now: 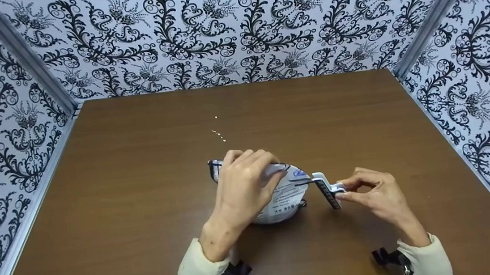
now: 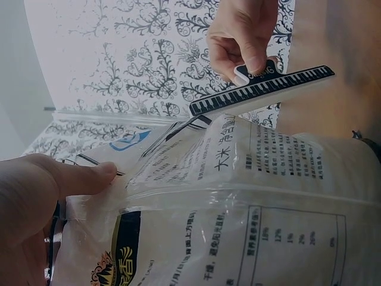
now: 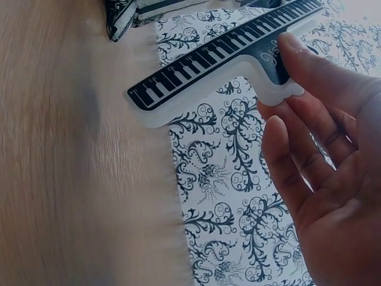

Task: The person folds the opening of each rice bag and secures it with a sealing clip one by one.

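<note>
My left hand [image 1: 243, 185] grips the top of a clear, printed plastic rice bag [image 1: 280, 201], its thumb lying across the film in the left wrist view. A seam and black printed text run over the bag [image 2: 286, 164]. To the right, my right hand [image 1: 383, 194] pinches the handle of a long sealing clip [image 1: 327, 192] between thumb and fingers. White with a black piano-key strip, the clip [image 3: 220, 59] stands beside the bag's upper corner, and its near end overlaps that corner in the left wrist view.
Both hands work above a brown wooden table [image 1: 137, 143]. A few small white grains [image 1: 220, 135] lie beyond the bag. Patterned black-and-white walls [image 1: 225, 27] enclose the table at the back and sides, with metal rails at the corners.
</note>
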Demonstrator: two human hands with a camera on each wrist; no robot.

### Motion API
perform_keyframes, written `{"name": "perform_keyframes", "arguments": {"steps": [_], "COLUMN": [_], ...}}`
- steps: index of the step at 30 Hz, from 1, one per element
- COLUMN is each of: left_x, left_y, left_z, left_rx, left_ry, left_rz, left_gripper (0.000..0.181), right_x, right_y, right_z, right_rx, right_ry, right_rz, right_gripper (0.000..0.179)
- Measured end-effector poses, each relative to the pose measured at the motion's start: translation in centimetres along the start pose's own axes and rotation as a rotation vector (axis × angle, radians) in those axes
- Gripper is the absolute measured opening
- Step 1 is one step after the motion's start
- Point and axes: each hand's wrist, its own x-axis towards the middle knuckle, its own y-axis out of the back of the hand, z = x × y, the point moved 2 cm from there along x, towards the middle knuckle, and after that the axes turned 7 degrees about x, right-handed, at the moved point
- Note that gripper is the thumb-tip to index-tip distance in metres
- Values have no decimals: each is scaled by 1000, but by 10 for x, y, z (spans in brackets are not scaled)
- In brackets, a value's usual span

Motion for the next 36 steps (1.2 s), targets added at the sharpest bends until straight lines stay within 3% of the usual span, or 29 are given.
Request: {"name": "perform_keyframes", "arguments": {"steps": [36], "left_x": [-1], "left_y": [0], "left_z": [0], "left_rx": [-1], "left_ry": [-12], "left_rz": [0], "left_gripper": [16], "right_x": [1], "right_y": [-11], "right_z": [-5], "right_rx": [-18], "right_ry": [11], "right_rz": [3], "right_gripper": [34]}}
